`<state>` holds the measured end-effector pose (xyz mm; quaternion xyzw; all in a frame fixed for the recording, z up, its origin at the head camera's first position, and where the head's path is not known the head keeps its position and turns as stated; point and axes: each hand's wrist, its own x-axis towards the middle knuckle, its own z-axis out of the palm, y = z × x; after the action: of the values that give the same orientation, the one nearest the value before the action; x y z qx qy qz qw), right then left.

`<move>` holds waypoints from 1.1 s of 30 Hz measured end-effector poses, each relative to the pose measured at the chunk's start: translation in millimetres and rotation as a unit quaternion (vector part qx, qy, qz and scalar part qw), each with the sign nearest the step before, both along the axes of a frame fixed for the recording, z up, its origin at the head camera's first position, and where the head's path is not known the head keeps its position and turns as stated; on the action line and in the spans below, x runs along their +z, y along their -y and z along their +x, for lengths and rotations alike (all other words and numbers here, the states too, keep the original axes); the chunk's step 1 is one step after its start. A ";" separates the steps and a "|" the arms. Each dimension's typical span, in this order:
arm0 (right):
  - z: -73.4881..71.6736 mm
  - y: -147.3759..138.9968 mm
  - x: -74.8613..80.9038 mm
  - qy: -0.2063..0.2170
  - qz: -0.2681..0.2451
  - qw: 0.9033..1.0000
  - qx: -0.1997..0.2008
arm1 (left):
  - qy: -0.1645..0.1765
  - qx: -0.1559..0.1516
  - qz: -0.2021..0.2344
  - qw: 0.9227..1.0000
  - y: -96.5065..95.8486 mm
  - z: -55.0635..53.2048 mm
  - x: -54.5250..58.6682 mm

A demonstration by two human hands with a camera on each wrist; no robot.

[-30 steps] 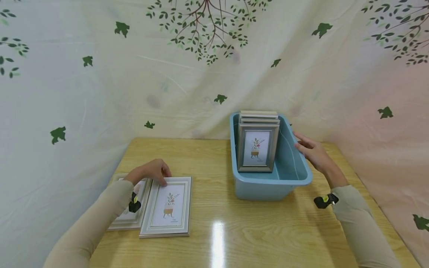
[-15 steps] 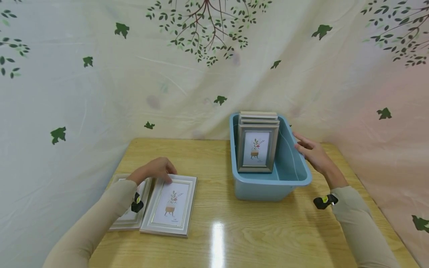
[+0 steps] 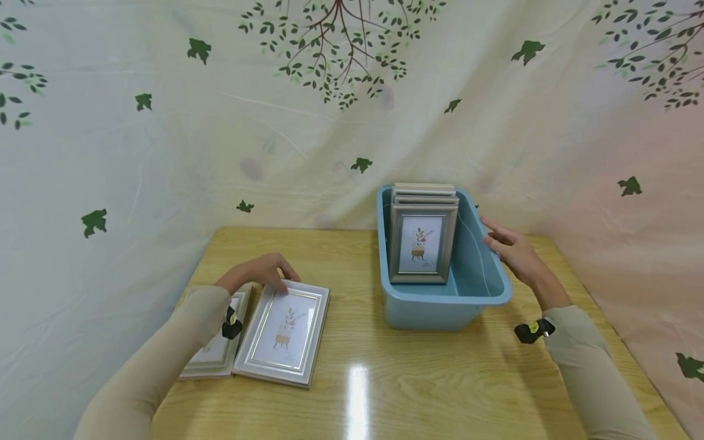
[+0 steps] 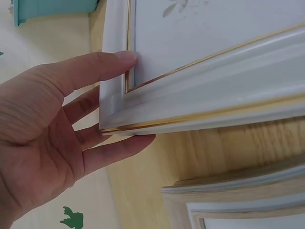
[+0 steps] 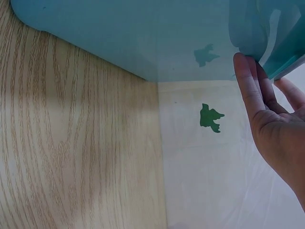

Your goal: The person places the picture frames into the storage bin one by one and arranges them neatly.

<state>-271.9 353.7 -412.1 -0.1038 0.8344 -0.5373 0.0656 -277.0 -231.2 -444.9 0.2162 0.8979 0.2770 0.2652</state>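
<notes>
My left hand (image 3: 264, 272) pinches the far edge of a white picture frame (image 3: 321, 330) with gold trim. In the left wrist view the thumb lies on the front of its border, and fingers reach underneath. The frame's far end is tipped up from the table. Beside it, partly under my left forearm, lies another cream picture frame (image 3: 211, 368), possibly stacked on a further one. My right hand (image 3: 517, 256) rests against the right side of a blue plastic bin (image 3: 423, 315). In the right wrist view its fingers (image 5: 248, 83) stretch straight along the bin's outer wall.
Several picture frames stand upright in the left part of the bin, a silvery one (image 3: 397, 244) at the front. The wooden table (image 3: 396, 379) meets a pale curtain (image 3: 308, 153) with leaf prints at the back.
My left hand has shifted a little right and away, raising the far end of the white picture frame and turning it slightly clockwise. My right hand and the bin have stayed put.
</notes>
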 end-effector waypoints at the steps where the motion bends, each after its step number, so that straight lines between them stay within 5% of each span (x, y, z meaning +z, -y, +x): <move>1: 0.3 -0.1 0.1 0.002 0.000 1.000 0.000 | 0.009 0.003 -0.005 1.000 -0.5 -0.4 2.1; 6: 0.9 0.1 -0.8 0.005 -0.004 1.000 -0.001 | 0.046 0.013 -0.017 0.999 -2.8 -2.3 14.8; 14: 0.0 -2.1 -2.4 0.004 -0.009 1.000 -0.002 | 0.079 -0.012 0.004 0.997 -5.7 -7.6 32.4; 33: 0.3 0.4 -0.5 -0.001 -0.012 1.000 0.000 | 0.106 -0.052 0.019 0.993 -17.2 -8.8 52.1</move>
<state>-271.5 353.3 -412.6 -0.1052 0.8278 -0.5474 0.0633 -285.8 -214.0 -392.8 0.2368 0.8470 0.3008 0.3687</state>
